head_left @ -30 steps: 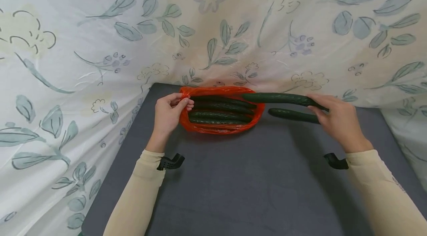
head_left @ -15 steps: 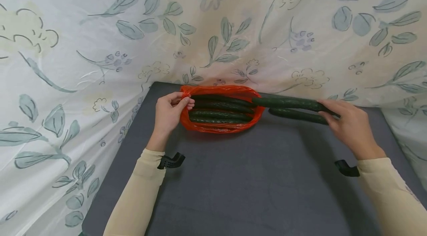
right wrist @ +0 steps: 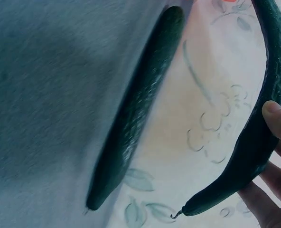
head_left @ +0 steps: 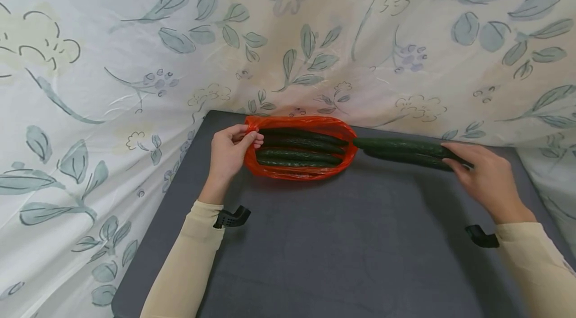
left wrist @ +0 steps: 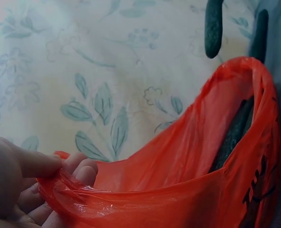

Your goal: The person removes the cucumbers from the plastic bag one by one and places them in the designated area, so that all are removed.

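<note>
At the far side of the table, my left hand (head_left: 230, 154) pinches the left rim of a red plastic bag (left wrist: 178, 199) between thumb and fingers. The bag's mouth faces up, and several dark green cucumbers (head_left: 299, 155) lie side by side inside. To the right, my right hand (head_left: 490, 180) grips a long curved cucumber (right wrist: 259, 133) near its stem end. Its far tip is by the bag's right rim in the head view. A further cucumber (right wrist: 135, 109) lies on the table, apart from the held one in the right wrist view.
The dark grey table (head_left: 324, 238) stretches in front of the bag toward me. A white floral cloth (head_left: 288, 33) hangs behind the table and along its sides. Dark camera mounts (head_left: 234, 217) are worn at both wrists.
My right hand has moved right and toward me with its cucumber, whose tip has shifted from over the bag to just right of its rim. My left hand keeps its pinch.
</note>
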### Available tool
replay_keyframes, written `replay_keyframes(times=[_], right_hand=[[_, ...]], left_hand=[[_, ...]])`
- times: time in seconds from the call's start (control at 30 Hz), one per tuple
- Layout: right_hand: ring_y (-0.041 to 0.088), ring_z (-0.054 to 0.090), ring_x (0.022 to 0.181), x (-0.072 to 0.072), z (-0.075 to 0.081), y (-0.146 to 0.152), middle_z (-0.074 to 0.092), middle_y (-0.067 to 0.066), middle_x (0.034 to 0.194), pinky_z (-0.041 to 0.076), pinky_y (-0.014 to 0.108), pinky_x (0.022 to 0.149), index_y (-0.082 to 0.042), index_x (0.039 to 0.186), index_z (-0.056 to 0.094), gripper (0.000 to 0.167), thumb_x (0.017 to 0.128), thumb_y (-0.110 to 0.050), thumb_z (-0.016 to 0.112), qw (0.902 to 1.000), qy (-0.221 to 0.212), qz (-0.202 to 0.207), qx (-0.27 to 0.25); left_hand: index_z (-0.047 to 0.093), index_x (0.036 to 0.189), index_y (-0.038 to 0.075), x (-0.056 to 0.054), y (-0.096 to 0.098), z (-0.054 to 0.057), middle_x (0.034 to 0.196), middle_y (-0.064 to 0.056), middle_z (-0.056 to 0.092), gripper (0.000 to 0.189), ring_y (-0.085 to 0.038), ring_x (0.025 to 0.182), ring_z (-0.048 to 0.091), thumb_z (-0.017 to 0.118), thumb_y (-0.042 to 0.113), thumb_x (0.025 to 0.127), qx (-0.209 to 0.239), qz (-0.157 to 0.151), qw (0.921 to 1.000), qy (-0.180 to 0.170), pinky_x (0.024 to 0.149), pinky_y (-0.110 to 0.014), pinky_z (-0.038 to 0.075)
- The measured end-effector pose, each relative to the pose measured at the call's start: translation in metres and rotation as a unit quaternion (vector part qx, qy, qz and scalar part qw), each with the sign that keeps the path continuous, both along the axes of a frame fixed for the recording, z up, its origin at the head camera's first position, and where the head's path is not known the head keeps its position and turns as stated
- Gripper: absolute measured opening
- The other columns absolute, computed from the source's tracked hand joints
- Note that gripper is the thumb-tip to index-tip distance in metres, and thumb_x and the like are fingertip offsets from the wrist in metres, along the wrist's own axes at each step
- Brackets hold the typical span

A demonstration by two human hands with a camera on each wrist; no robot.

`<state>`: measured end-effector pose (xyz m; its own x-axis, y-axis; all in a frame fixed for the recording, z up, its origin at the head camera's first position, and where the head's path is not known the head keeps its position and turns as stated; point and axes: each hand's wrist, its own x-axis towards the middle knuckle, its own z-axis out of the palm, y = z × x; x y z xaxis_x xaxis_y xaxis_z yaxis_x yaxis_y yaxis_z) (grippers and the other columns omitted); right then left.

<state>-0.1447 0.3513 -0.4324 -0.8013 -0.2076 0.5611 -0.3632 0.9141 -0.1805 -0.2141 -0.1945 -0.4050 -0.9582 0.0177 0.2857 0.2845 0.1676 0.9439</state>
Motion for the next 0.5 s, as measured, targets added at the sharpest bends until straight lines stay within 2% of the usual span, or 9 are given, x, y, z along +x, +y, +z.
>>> replay_keyframes(times=[0.2, 0.5], right_hand=[[0.049, 0.071, 0.099, 0.005, -0.009, 0.013, 0.074, 0.028, 0.121, 0.054, 0.068, 0.078, -0.001, 0.131, 0.076, 0.056, 0.078, 0.007, 0.092, 0.9998, -0.01, -0.018, 0.005], [0.048, 0.072, 0.093, 0.008, -0.021, 0.025, 0.075, 0.027, 0.119, 0.055, 0.069, 0.07, -0.002, 0.131, 0.076, 0.056, 0.079, 0.007, 0.092, 0.9994, -0.025, -0.015, 0.019]], left_hand=[[0.073, 0.124, -0.014, 0.0, -0.001, 0.001, 0.101, -0.023, 0.079, 0.024, -0.021, 0.081, 0.08, 0.072, 0.0, 0.104, 0.002, 0.0, 1.0, 0.001, 0.079, -0.032, 0.067], [0.073, 0.126, -0.013, 0.002, -0.003, 0.002, 0.102, -0.025, 0.079, 0.025, -0.016, 0.08, 0.079, 0.072, 0.001, 0.104, 0.008, -0.001, 1.0, -0.004, 0.08, -0.031, 0.066]])
